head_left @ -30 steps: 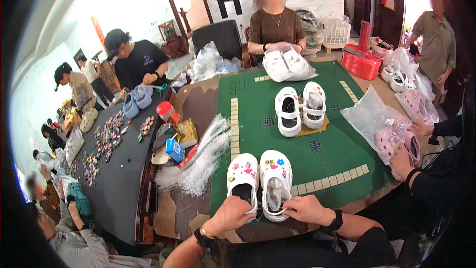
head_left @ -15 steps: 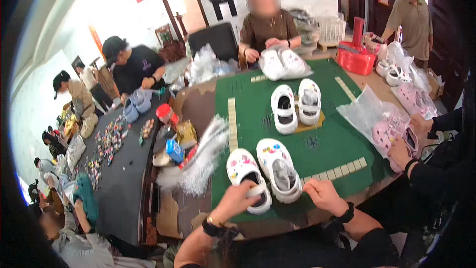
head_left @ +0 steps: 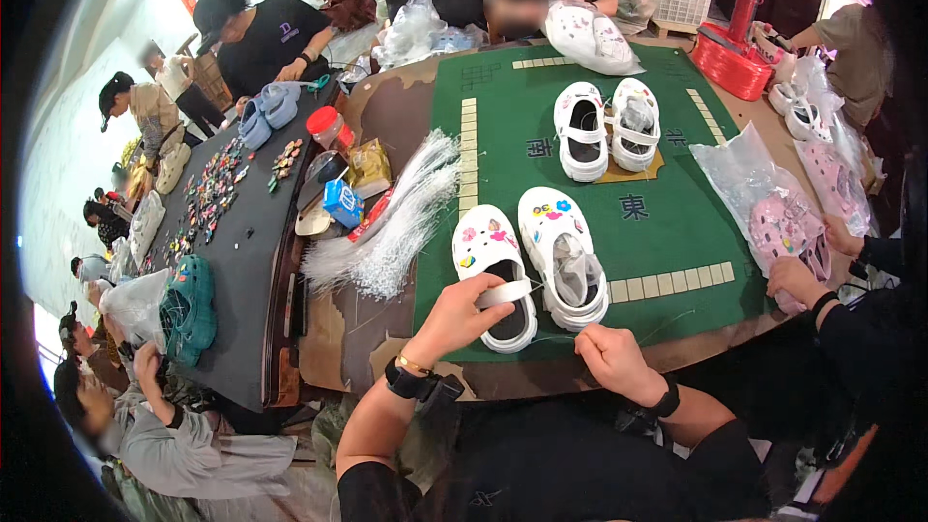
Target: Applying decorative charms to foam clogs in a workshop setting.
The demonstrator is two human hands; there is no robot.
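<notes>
left hand (head_left: pixel 462 314): fingers closed on the heel strap of the near left white clog (head_left: pixel 495 274), at the near edge of the green mat (head_left: pixel 667 232). right hand (head_left: pixel 611 360): loosely curled, pinching a thin clear thread, just below the second decorated white clog (head_left: pixel 564 253). further up the mat: one more pair of white clogs (head_left: pixel 607 128). beside the mat, left: one bundle of clear plastic ties (head_left: pixel 391 232). right: one clear bag of pink clogs (head_left: pixel 773 217). far right corner: one red basket (head_left: pixel 733 60).
</notes>
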